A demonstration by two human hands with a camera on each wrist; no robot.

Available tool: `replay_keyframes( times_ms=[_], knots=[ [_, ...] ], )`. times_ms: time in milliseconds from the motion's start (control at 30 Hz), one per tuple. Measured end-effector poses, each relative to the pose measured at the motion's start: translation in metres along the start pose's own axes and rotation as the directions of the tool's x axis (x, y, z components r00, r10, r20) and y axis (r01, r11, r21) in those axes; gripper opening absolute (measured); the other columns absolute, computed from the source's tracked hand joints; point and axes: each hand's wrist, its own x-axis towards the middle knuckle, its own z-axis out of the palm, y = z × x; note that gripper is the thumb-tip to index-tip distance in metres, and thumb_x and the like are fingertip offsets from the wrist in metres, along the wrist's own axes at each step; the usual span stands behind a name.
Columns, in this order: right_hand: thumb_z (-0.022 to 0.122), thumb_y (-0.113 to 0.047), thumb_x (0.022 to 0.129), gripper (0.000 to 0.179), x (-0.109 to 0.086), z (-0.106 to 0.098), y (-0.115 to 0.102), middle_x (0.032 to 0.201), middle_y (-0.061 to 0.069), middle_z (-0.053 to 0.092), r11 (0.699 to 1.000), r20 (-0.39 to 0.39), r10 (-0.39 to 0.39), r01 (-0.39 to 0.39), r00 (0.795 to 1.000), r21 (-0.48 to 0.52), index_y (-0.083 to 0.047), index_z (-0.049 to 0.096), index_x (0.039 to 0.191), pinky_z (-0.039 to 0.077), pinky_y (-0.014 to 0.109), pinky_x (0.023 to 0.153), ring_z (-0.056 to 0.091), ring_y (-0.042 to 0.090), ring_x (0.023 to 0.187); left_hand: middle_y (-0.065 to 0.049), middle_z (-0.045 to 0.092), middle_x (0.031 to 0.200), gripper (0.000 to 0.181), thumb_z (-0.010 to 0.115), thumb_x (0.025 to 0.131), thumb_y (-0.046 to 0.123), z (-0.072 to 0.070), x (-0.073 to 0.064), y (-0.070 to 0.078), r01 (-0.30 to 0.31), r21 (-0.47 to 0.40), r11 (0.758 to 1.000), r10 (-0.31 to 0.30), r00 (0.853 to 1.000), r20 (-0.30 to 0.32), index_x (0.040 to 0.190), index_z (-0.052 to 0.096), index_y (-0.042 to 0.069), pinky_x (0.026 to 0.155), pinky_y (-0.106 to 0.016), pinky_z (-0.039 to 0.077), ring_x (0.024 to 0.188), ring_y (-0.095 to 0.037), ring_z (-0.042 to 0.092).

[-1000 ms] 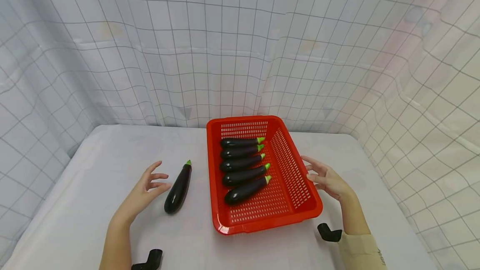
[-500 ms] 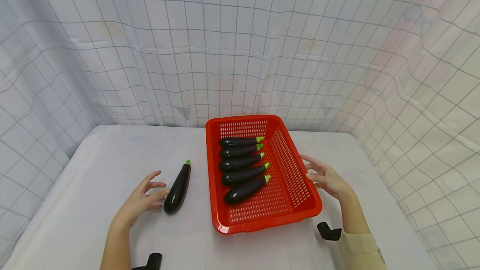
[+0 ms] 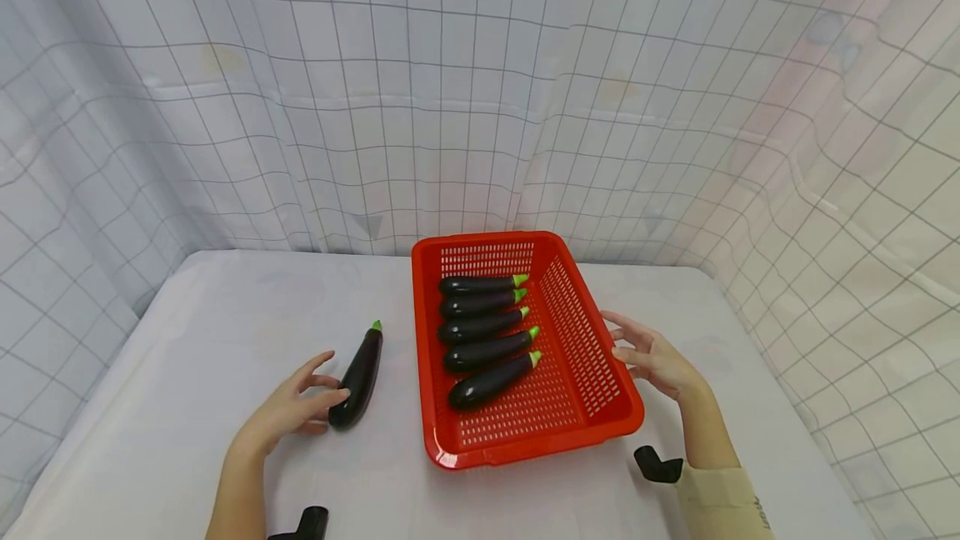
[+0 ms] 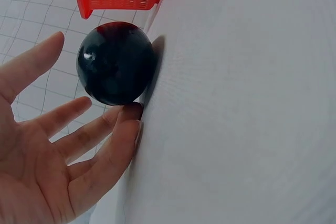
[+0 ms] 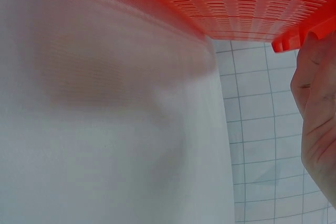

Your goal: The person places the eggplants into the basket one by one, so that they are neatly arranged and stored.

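A dark, glossy eggplant (image 3: 363, 373) with a green stem tip lies on the white cloth left of the red basket. Beside its thick end is my left hand (image 3: 288, 411), thumb reaching over it in the head view. From the left wrist view, the thumb stands apart from the eggplant's round end (image 4: 115, 64), while the fingers (image 4: 105, 166) are loosely bent at its lower side. My right hand (image 3: 660, 361) rests against the right rim of the red basket (image 3: 525, 445), fingers relaxed; the right wrist view shows only part of that hand (image 5: 320, 114) under the rim.
Several eggplants (image 3: 491, 380) lie in a row inside the basket, stems to the right. White cloth (image 3: 195, 340) covers the table on both sides. Grid-patterned curtains (image 3: 480, 107) hang at the back and sides. Black wrist mounts (image 3: 658, 465) sit near both forearms.
My left hand has come down and slightly right, from beside the eggplant to its thick end. The right hand, the basket and the eggplants stay in place.
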Motion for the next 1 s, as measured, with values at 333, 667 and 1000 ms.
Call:
replay_keyframes(
  times_ms=[333,667,1000],
  knots=[
    [0.046,-0.002,0.093,0.056,0.000,0.001,-0.001,0.111,0.012,0.052,1.000,0.012,-0.015,0.015,1.000,0.016,-0.007,0.024,0.144,0.053,0.039,0.068,0.062,0.020,0.090,-0.023,0.037,0.131,0.080,0.066,0.084,0.027,0.003,0.004,-0.002,-0.008,0.057,0.998,0.007,1.000,0.019,0.146,0.017,0.013,0.071,-0.036,0.052,0.078,-0.023,0.058],
    [0.047,-0.001,0.092,0.056,0.000,0.001,0.000,0.109,0.012,0.053,1.000,0.004,-0.004,0.004,1.000,0.022,-0.007,0.026,0.143,0.053,0.039,0.068,0.062,0.021,0.089,-0.024,0.039,0.125,0.081,0.068,0.082,0.024,0.011,0.008,0.000,-0.028,0.077,0.997,0.026,0.999,0.024,0.145,0.019,0.010,0.066,-0.036,0.052,0.071,-0.022,0.056],
    [0.047,-0.001,0.092,0.056,0.000,0.001,-0.001,0.108,0.010,0.054,1.000,0.010,-0.012,0.011,1.000,0.018,-0.005,0.026,0.143,0.053,0.039,0.069,0.062,0.020,0.089,-0.026,0.034,0.127,0.076,0.065,0.083,0.021,0.013,0.012,-0.003,-0.041,0.026,0.999,0.040,0.998,0.039,0.144,0.021,0.007,0.064,-0.034,0.052,0.071,-0.022,0.055]
  ],
)
